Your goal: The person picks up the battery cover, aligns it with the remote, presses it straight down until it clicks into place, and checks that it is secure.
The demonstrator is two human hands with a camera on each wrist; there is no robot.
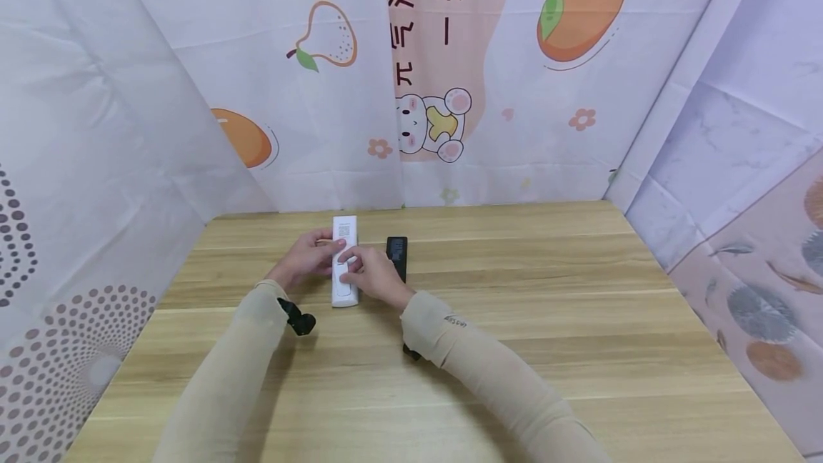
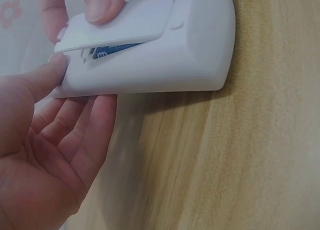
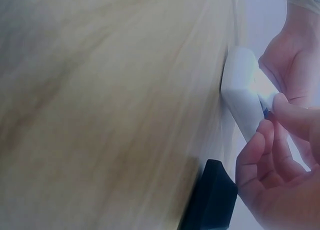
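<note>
The white remote [image 1: 345, 231] is near the tabletop's [image 1: 546, 306] back edge, left of middle; wood stretches wide to the right beyond the neighbouring black remote [image 1: 397, 252]. The right forearm [image 1: 501, 384], slanting in leftward, hides that one's lower part. Only a sliver of blue battery [image 2: 117, 50] shows. The left hand [image 1: 306, 257] grips the white remote's side; the right hand's [image 1: 379, 276] fingers pinch its raised battery cover [image 2: 125, 22].

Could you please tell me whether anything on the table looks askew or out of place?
Yes: the battery cover on the white remote sits askew, with one end raised, so a blue battery shows through the gap. I see nothing spilled.
</note>
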